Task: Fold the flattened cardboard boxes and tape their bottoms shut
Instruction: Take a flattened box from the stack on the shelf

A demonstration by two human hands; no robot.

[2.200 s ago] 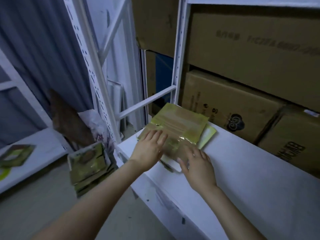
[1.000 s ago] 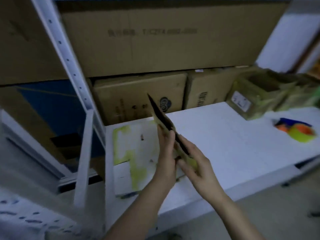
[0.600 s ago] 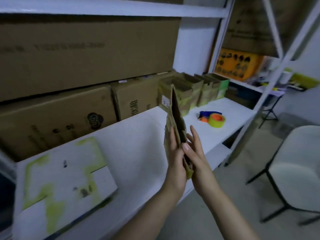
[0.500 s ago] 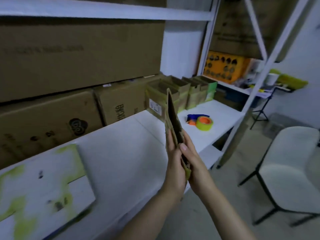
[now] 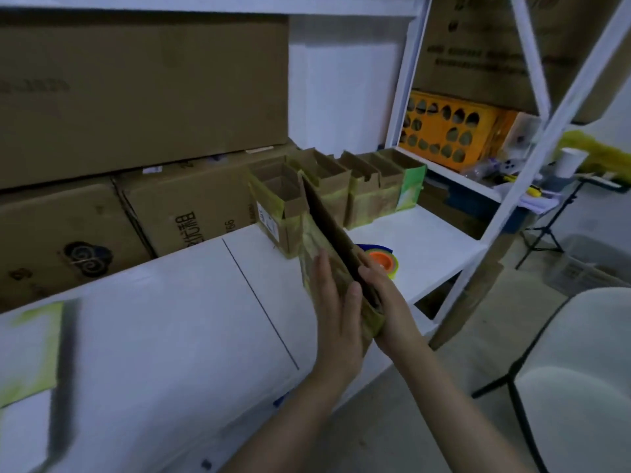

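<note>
We take the flattened box [image 5: 326, 230] as our landmark. It is held on its edge over the front part of the white shelf [image 5: 191, 319], and its far end rises and leans toward the back. We cannot tell if its lower edge touches the shelf.

Far to the left of the flattened box, a green and white sheet [image 5: 30, 349] lies on the shelf, blurred. Behind and to the left of the box, large cartons [image 5: 136, 90] stand in a stack against the back.

The left hand [image 5: 336, 315] lies flat on the left face of the box. Its fingers [image 5: 322, 278] are straight and close together, and the thumb rests at the near upper edge. The right hand [image 5: 386, 295] presses on the opposite face with its fingers [image 5: 370, 268] stretched out along the cardboard, so the box is kept between the two palms.

Just behind the box, a row of folded boxes [image 5: 358, 199] stands upright with open tops. Directly to the right of the box, partly hidden by the right hand, a tape roll [image 5: 386, 264] lies on the shelf. Further right and higher there are an orange crate [image 5: 450, 131] and a paper cup [image 5: 572, 162]. Well to the right and lower stands a white chair [image 5: 580, 353].
</note>
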